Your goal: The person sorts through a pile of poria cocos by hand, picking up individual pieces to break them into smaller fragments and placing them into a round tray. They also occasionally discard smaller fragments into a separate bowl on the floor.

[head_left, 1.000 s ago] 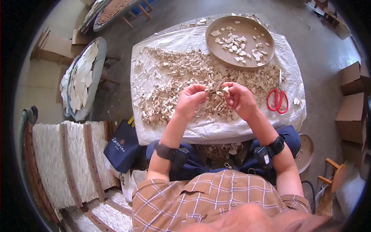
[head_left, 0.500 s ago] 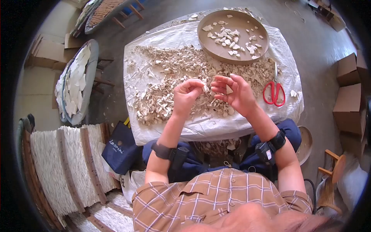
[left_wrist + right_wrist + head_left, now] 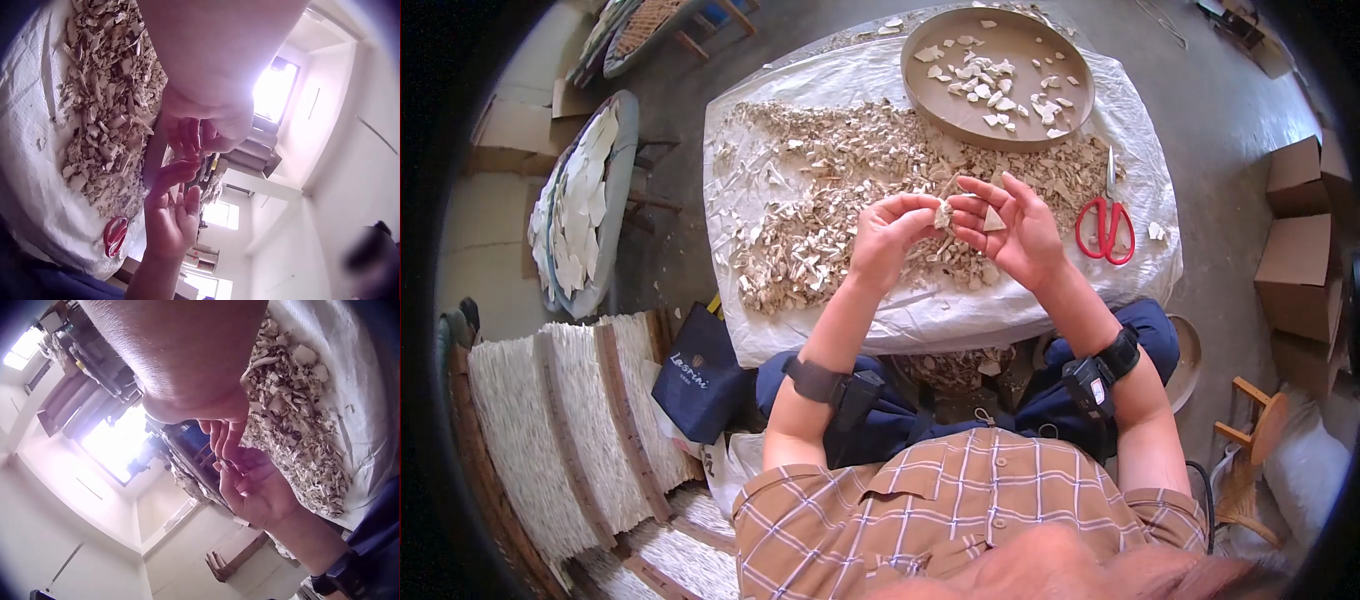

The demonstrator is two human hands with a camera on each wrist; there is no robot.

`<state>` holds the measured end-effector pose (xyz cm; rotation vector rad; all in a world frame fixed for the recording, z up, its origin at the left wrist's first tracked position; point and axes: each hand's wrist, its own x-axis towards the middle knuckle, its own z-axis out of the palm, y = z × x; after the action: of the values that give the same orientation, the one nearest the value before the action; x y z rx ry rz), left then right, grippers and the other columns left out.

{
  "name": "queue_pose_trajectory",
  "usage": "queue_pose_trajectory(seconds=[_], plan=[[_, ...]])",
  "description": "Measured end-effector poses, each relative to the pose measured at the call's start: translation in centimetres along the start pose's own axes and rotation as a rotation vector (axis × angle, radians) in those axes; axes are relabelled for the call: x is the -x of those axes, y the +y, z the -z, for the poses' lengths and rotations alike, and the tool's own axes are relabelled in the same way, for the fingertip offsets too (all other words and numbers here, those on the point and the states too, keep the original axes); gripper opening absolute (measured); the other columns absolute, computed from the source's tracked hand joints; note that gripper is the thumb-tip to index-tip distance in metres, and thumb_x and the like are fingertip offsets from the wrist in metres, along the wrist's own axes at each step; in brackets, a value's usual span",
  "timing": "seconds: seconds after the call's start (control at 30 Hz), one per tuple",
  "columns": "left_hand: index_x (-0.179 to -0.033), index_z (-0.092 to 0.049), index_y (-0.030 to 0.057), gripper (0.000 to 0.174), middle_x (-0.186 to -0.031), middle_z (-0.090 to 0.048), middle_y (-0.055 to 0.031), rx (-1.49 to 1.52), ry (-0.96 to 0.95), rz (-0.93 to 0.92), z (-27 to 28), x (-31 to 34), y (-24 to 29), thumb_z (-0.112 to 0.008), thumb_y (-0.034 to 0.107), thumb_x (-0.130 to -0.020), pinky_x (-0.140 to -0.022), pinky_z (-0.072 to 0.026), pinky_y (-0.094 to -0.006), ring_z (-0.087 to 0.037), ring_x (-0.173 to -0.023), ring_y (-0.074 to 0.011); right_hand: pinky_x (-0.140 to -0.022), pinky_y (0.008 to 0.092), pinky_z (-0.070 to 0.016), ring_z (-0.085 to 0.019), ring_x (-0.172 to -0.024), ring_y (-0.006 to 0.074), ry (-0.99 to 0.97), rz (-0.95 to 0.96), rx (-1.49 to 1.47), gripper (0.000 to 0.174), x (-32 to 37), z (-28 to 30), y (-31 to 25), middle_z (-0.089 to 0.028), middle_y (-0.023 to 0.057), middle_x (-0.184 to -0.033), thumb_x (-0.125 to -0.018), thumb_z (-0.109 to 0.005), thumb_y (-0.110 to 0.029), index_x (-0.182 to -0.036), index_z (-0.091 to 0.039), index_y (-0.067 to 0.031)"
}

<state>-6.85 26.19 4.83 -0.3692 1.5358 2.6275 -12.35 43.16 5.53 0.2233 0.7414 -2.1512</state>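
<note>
Over the heap of pale broken chips (image 3: 810, 230), my left hand (image 3: 888, 238) pinches a small whitish chip (image 3: 943, 214) between thumb and fingertips. Facing it, my right hand (image 3: 1025, 235) has its palm turned up and its fingers loosely extended. A triangular cream-coloured piece (image 3: 994, 219) lies on the fingers of that hand. The fingertips of both hands meet around the small chip, as the left wrist view also shows with the right hand (image 3: 167, 222) below the left. What the chips are made of is hard to tell.
A round brown tray (image 3: 920, 105) with several white pieces sits at the table's far right. Red-handled scissors (image 3: 1106, 225) lie on the white sheet (image 3: 1145, 190) at right. Racks of white flakes (image 3: 580, 210) stand at left, cardboard boxes (image 3: 1300, 260) at right.
The right hand has opened from curled fingers and turned palm up, showing the triangular piece. Both hands stay close together, while the head view has shifted slightly.
</note>
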Motion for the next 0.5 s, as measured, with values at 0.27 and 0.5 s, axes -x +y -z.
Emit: queue_pose_trajectory(seconds=[0.27,0.5], plan=[[-0.091,-0.057,0.0007,0.014,-0.081,-0.06,-0.0054,-0.159,-0.003,0.02,0.5,0.2,-0.9,-0.058,0.003,-0.077,-0.066,-0.0498,-0.0258,-0.058,-0.073,-0.0118,-0.075,0.0278,-0.0489,-0.055,-0.086,0.0152,-0.008,0.008,0.224,0.035,0.3,0.8,0.6,-0.055,0.0092,-0.097,-0.084,-0.044,-0.011,-0.116,-0.044,0.0025],[-0.092,-0.056,0.0032,0.017,-0.085,-0.059,-0.0045,-0.012,0.074,0.085,1.3,0.8,-0.3,-0.059,0.001,-0.075,-0.064,-0.0484,-0.0234,-0.058,-0.074,-0.0114,-0.076,0.0297,-0.05,-0.057,-0.09,0.0214,0.082,-0.014,0.256,0.036,1.0,1.7,1.3,-0.055,0.0157,-0.102,-0.082,-0.044,-0.004,-0.117,-0.04,0.0034]])
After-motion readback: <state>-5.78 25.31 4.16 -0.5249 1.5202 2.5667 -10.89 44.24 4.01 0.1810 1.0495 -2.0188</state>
